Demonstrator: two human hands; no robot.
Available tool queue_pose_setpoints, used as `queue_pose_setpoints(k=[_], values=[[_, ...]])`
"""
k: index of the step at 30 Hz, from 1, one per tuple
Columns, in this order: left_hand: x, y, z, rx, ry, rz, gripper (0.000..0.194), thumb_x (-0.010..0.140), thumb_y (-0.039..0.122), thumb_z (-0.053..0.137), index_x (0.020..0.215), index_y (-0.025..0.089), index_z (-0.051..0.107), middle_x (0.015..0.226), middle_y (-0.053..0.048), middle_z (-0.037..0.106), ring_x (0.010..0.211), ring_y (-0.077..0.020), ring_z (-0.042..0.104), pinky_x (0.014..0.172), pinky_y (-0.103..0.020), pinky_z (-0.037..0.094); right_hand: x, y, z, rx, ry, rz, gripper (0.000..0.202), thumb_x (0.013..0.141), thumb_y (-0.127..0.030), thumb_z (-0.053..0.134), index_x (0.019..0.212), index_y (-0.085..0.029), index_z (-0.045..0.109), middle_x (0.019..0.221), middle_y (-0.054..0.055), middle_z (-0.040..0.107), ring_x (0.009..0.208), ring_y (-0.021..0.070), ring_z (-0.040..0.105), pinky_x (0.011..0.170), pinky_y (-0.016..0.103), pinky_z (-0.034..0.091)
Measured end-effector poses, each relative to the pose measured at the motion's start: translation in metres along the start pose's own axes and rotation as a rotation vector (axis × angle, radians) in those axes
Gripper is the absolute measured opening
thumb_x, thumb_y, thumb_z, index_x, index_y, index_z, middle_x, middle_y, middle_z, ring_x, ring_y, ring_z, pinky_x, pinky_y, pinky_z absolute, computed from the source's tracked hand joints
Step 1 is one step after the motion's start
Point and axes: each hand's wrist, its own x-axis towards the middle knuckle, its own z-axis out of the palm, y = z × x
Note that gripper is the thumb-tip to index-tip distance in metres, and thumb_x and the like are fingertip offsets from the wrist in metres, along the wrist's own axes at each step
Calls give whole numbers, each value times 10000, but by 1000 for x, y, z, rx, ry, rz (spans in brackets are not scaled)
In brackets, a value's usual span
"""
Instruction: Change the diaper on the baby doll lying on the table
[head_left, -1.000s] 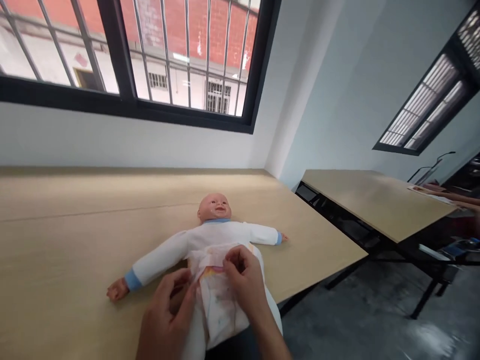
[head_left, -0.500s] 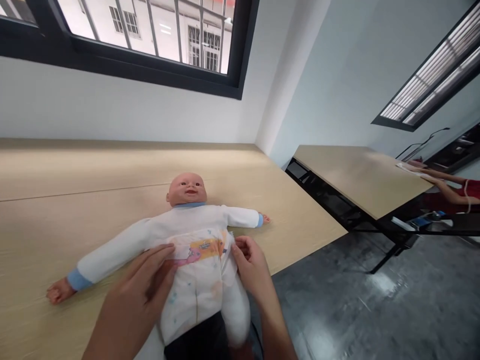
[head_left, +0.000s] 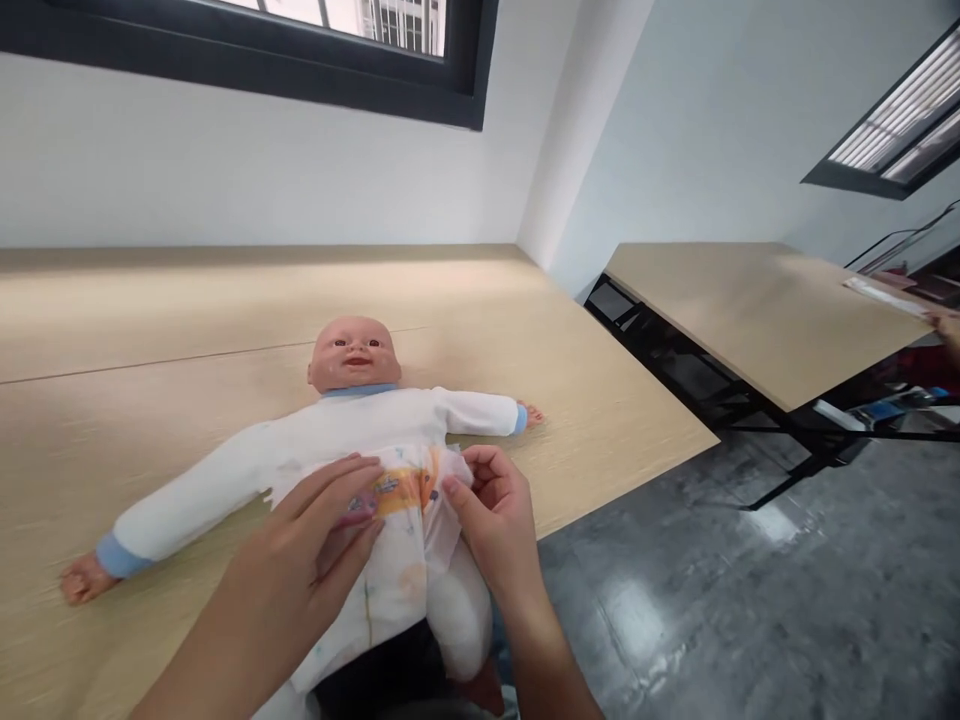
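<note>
A baby doll (head_left: 356, 420) in a white suit with blue cuffs and collar lies on its back, arms spread. Around its lower body is a white diaper (head_left: 401, 560) with an orange printed front band. My left hand (head_left: 315, 540) rests on the left part of that band, fingers stretched, thumb apart from them. On the other side, my right hand (head_left: 491, 510) pinches the diaper's side edge between thumb and fingers. The edge stands slightly away from the doll's hip. Part of the band is hidden under my left hand.
The doll lies on a light wooden table (head_left: 187, 300) against a wall with a barred window. A second table (head_left: 750, 310) stands at the right, with another person's hand (head_left: 946, 325) at its far edge. Grey floor (head_left: 675, 600) shows between.
My left hand has slid right over the diaper's front band. My right hand has drawn the diaper's side edge up and outward. The camera has tipped down.
</note>
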Motion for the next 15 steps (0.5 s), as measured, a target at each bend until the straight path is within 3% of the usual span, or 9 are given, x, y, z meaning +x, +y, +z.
queue_pose_setpoints(k=[4, 7, 11, 15], values=[[47, 13, 0, -195, -305, -24, 580, 856, 450, 599, 1393, 294, 445, 1270, -80, 631, 1072, -260, 648, 825, -355, 571, 4, -12, 9, -11, -42, -60, 260, 784, -311, 719, 986, -218, 586, 787, -8, 594, 704, 125, 564, 640, 244, 474], [75, 18, 5, -239, -518, -5, 425, 834, 445, 619, 1210, 248, 604, 1025, -46, 707, 857, -221, 673, 703, -293, 550, 14, -16, 4, -25, -58, -102, 233, 796, -305, 691, 987, -217, 590, 834, 6, 618, 770, 140, 595, 703, 269, 505], [84, 16, 2, -125, -608, -64, 256, 822, 450, 616, 886, 215, 693, 734, 24, 672, 626, -150, 580, 533, -223, 452, 25, -7, -24, -103, -8, -75, 177, 839, -315, 623, 962, -191, 594, 849, 28, 638, 764, 150, 607, 704, 289, 517], [87, 7, -10, -172, -707, -21, 296, 855, 428, 541, 897, 181, 699, 820, 0, 697, 703, -145, 596, 614, -224, 500, 31, 10, -50, -359, -18, -37, 161, 872, -302, 562, 967, -186, 621, 886, 44, 665, 788, 167, 613, 717, 303, 502]])
